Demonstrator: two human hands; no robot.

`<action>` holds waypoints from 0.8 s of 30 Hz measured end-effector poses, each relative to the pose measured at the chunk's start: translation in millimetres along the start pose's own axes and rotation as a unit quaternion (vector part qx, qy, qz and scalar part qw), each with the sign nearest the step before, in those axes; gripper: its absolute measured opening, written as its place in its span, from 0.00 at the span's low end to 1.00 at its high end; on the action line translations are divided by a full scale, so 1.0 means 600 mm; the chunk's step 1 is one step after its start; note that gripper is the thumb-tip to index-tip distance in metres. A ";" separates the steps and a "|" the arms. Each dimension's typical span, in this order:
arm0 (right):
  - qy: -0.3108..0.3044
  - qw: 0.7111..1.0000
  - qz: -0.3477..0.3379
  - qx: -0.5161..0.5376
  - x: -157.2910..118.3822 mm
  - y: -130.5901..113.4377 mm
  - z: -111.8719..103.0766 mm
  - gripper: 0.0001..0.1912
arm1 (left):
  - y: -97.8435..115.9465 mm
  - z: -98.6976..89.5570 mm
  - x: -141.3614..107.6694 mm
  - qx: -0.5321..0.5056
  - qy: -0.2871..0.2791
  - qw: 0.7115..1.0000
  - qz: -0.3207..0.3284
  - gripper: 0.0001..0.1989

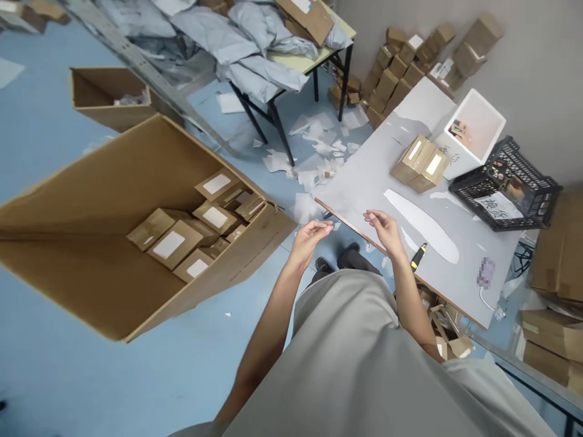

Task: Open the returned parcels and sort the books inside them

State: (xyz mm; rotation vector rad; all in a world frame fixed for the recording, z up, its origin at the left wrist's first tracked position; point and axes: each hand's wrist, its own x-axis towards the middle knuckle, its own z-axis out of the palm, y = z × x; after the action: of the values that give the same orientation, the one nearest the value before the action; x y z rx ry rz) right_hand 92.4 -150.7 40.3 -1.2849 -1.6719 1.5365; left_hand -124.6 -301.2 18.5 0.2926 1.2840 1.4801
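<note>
In the head view my left hand (310,241) is raised in front of me, palm inward, with loosely bent fingers and nothing visible in it. My right hand (385,232) hovers by the near edge of the grey table (359,173), fingers half stretched and also without a visible object. A gap separates the two hands. Nearest to the right hand lie a black-and-yellow box cutter (418,257) and a long white paper strip (423,226), both on the table. Left of my left hand, a large open carton (109,167) holds several small labelled boxes (169,243).
Two small taped boxes (419,162), a white foam box (489,121) and a black plastic crate (505,182) stand on the table. Grey mailing bags (218,36) cover another table. Paper scraps (319,136) litter the floor; stacked cartons (396,73) line the wall.
</note>
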 end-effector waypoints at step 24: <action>0.152 0.972 0.088 0.155 0.056 0.105 -0.262 0.33 | -0.051 0.392 0.336 0.148 -0.115 0.981 -0.058 0.30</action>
State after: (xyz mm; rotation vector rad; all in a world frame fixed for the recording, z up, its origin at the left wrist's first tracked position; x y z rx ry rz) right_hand 232.6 -55.8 6.8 -1.4384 -1.1041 1.5356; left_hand -5.7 -14.3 -5.3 0.5590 1.3084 1.1198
